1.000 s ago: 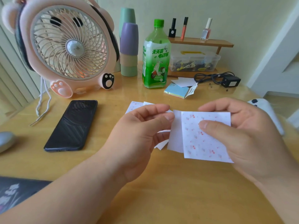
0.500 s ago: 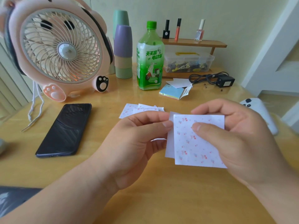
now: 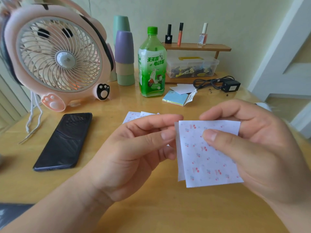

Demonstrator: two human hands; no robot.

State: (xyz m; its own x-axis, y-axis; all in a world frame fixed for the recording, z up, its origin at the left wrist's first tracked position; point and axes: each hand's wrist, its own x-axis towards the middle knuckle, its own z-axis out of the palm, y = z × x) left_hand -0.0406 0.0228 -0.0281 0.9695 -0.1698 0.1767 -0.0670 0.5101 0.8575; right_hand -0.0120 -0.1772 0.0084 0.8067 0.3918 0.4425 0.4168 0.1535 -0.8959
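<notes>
A small square of white paper with a red cherry print (image 3: 202, 158) is held above the wooden table (image 3: 151, 207), folded so a plain white layer shows along its left edge. My right hand (image 3: 255, 148) pinches it, thumb on the printed face and fingers behind. My left hand (image 3: 134, 152) pinches the paper's left edge between thumb and forefinger. More cherry-print sheets (image 3: 134, 116) lie flat on the table behind my left hand, partly hidden by it.
A black phone (image 3: 64, 140) lies at the left. Behind stand a pink fan (image 3: 57, 58), stacked cups (image 3: 125, 58), a green bottle (image 3: 151, 64), a coloured paper pad (image 3: 176, 98), a black adapter with cable (image 3: 228, 85), a clear box (image 3: 191, 66) and a small wooden shelf (image 3: 196, 47).
Both hands keep their hold on the paper, and the paper has shifted slightly lower and closer together with them. The view has drifted a little to the right.
</notes>
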